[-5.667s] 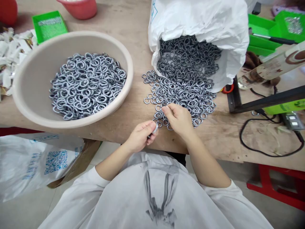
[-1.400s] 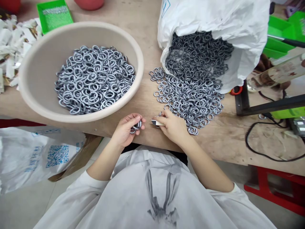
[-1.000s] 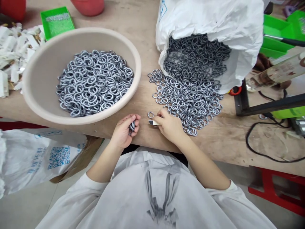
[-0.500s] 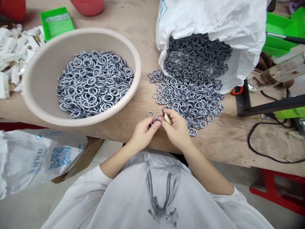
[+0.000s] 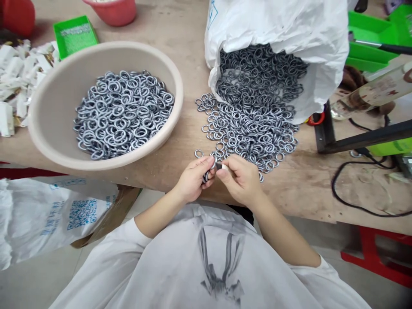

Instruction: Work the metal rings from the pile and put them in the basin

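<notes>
Worn brown wood forms the desk [image 5: 180, 25], seen from above with the person's white shirt at the bottom edge. Compared with half a second ago, both hands are drawn slightly nearer the desk's front edge, and the blade-like piece that stood tilted upward then is now laid nearly level.

The left hand [image 5: 192, 180] is curled, its fingers [image 5: 210, 162] closed on a small stack of metal rings [image 5: 206, 175]; the number in the stack cannot be counted. The right hand [image 5: 242, 180] is closed too, thumb and forefinger pinching a small pale tool [image 5: 223, 166], possibly a blade, whose tip meets the stack between the two hands.

One lone ring [image 5: 198, 153] lies just beyond the left hand, apart from the spilled heap of rings [image 5: 247, 128], which touches the mouth of one white sack [image 5: 280, 30] lying on its side. One beige basin [image 5: 48, 111] holds a second mass of rings [image 5: 120, 113], far too many to count. One green tray [image 5: 74, 34] and one red bowl [image 5: 112, 10] sit at the far edge, with torn paper scraps [image 5: 16, 81] at the left. One black cable [image 5: 357, 201] loops at the right.
</notes>
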The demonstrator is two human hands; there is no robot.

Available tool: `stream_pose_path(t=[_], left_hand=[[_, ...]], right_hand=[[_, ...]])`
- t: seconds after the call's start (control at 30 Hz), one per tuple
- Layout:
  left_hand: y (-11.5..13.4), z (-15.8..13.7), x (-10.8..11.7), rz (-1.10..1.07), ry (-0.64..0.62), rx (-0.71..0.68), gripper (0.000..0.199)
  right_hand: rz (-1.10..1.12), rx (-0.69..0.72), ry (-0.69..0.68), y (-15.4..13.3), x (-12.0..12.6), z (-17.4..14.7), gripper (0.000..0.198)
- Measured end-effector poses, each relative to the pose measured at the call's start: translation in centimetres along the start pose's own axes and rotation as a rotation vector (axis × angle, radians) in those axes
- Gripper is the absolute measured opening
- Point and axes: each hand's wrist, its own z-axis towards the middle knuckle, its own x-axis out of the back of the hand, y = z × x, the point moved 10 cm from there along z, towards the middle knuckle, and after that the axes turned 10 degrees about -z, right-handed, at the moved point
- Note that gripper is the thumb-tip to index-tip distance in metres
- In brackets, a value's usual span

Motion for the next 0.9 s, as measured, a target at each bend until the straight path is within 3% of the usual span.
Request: stream_pose_path(t=[0.2, 0.37, 0.43, 0.6, 0.7, 0.8, 0.9], left_hand=[[-0.1, -0.1, -0.5, 0.017, -0.04, -0.003, 0.044], [-1.6, -1.8, -1.9, 0.119, -0.212, 0.157, 0.045], [-1.2, -2.2, -1.0, 0.12, -0.186, 0.145, 0.044], [1.0, -2.9, 3.5, 0.13, -0.014, 0.065, 0.028], [2.3, -3.4, 5.8, 0.104, 0.091, -0.001, 0.022], [3.1, -3.6, 7.0, 0.088, 0.156, -0.04, 0.022], [3.1, -3.2, 7.0, 0.075, 0.177, -0.039, 0.03]], right_hand=[[-0.072, 0.027, -0.051, -0.3, -0.4, -0.4, 0.039], [-0.133, -0.205, -0.033, 4.0, -0.2, 0.8, 0.046], [-0.234, -0.22, -0.094, 4.1, -1.1, 1.7, 0.04], [-0.6, -0.094, -0.349, 1.6, -5.9, 4.3, 0.033], [-0.707, -0.055, -0.45, 1.4, -8.2, 5.3, 0.024], [-0.611, -0.085, -0.403, 2.0, -8.0, 6.0, 0.015], [-0.182, -0.183, -0.343, 2.5, -6.7, 5.4, 0.017]])
